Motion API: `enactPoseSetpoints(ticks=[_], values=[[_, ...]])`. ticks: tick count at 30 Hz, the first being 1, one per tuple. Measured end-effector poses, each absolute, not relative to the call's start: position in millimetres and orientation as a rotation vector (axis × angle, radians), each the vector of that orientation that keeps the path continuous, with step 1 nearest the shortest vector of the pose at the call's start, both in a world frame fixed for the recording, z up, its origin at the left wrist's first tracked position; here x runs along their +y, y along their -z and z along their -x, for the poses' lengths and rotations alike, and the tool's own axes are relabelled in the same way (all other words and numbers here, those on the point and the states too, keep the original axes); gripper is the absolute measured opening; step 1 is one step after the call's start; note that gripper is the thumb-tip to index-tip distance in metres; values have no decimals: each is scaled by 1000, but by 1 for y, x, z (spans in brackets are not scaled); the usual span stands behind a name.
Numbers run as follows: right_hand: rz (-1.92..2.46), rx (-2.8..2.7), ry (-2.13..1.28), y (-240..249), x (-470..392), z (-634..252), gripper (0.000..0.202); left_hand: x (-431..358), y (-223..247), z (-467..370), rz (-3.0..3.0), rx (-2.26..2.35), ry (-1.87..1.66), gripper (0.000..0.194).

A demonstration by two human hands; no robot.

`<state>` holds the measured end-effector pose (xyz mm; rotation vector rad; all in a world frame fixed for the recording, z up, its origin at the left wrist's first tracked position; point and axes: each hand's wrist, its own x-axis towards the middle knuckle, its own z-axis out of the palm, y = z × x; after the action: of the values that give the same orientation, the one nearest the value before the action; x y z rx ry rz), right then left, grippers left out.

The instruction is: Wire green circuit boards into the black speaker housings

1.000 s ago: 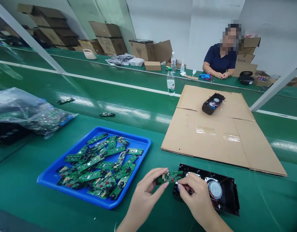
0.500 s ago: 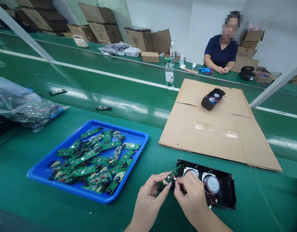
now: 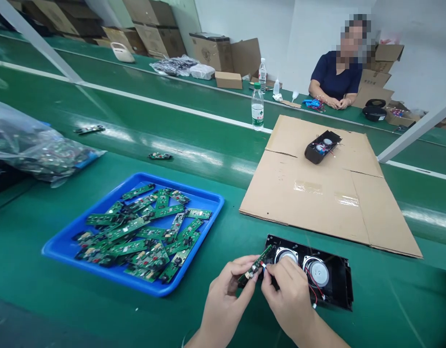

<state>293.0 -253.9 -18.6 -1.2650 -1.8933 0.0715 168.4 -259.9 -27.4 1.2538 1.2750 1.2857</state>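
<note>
A green circuit board (image 3: 257,263) is pinched between the thumb and fingers of my left hand (image 3: 225,299), tilted up to the right. My right hand (image 3: 290,297) pinches a small white connector (image 3: 264,265) against the board's edge; whether it is seated cannot be made out. Behind and beside my right hand lies a black speaker housing (image 3: 339,278) with two round speakers (image 3: 318,273). Red and black wires with a white plug (image 3: 314,305) hang over it. Many similar boards fill a blue tray (image 3: 217,205) on the left.
A cardboard sheet (image 3: 310,203) bears another black speaker housing (image 3: 321,147). A bottle (image 3: 257,108) stands behind it. A plastic bag of boards (image 3: 59,157) lies far left. Across the line, a person (image 3: 335,77) sits with hands on the bench near blue parts (image 3: 313,103).
The camera view has shifted slightly. The board in my left hand is turned a little more edge-on, with my right hand still holding the connector at it.
</note>
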Motion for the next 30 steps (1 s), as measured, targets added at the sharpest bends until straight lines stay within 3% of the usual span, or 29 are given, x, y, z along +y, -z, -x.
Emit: enactPoseSetpoints(ticks=[14,18,23,27,30], values=[[1183,-1929,-17,21,-252,-292,21,-260,21,-166,-1247,1137,-1328,4],[1147,-1987,9,21,-251,-295,21,-261,20,-166,-1133,1177,-1290,13],[1107,-2182,27,14,-259,-306,21,-259,12,-157,-892,1181,-938,26],[1149,-2188,-268,2,-271,-338,16,-261,12,-150,-800,1052,-628,55],[1396,-2125,-452,-3,-285,-375,22,-264,15,-150,-840,1035,-486,47]])
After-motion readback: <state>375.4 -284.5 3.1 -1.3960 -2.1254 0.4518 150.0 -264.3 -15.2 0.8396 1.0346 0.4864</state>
